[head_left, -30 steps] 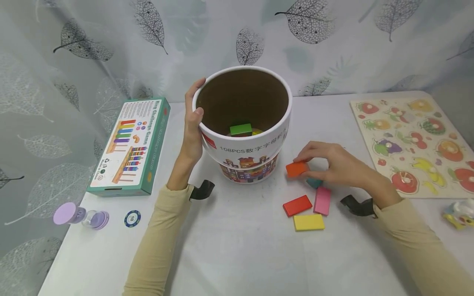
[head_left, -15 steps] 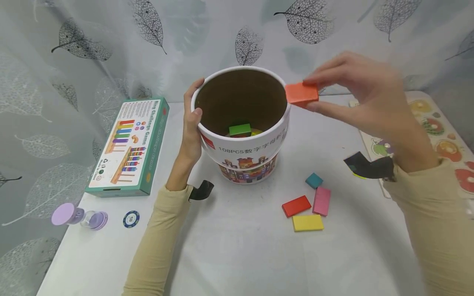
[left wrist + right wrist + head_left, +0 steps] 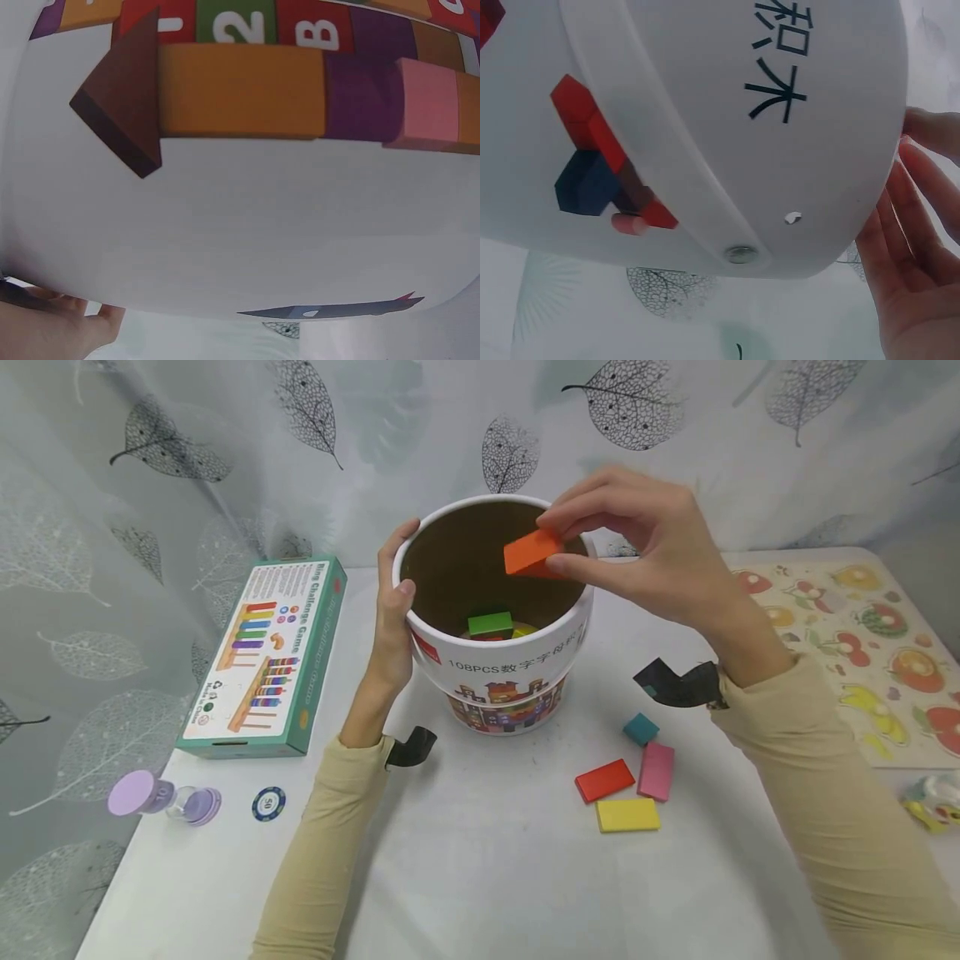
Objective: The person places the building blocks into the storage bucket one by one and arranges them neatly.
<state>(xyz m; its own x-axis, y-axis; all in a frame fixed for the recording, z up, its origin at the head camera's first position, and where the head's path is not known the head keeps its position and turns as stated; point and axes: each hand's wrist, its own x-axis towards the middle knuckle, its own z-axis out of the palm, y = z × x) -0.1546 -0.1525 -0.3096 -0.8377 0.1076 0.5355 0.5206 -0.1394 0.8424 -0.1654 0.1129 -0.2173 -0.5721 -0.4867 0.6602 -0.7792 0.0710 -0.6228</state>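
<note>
A white printed bucket (image 3: pixel 501 658) stands upright at the middle of the table, its mouth tilted toward the head view. My left hand (image 3: pixel 392 618) grips the rim at its left side, thumb outside. Over the right part of the opening, my right hand (image 3: pixel 637 539) pinches an orange block (image 3: pixel 527 553) between thumb and fingers. Inside the bucket lie a green block (image 3: pixel 490 626) and a bit of yellow; the rest is hidden. The bucket wall (image 3: pixel 225 217) fills most of the left wrist view. In the right wrist view the wall hides the orange block.
Right of the bucket lie a teal block (image 3: pixel 641 729), a pink block (image 3: pixel 656 772), a red block (image 3: pixel 604 781) and a yellow block (image 3: pixel 628 816). At left are a boxed game (image 3: pixel 262 660), a purple-ended timer (image 3: pixel 165 797) and a chip (image 3: pixel 268 804). A fruit puzzle board (image 3: pixel 862 643) lies right.
My right hand has lifted the orange block off the table, up past the bucket's right side, then left over its opening. The left hand keeps its grip on the rim.
</note>
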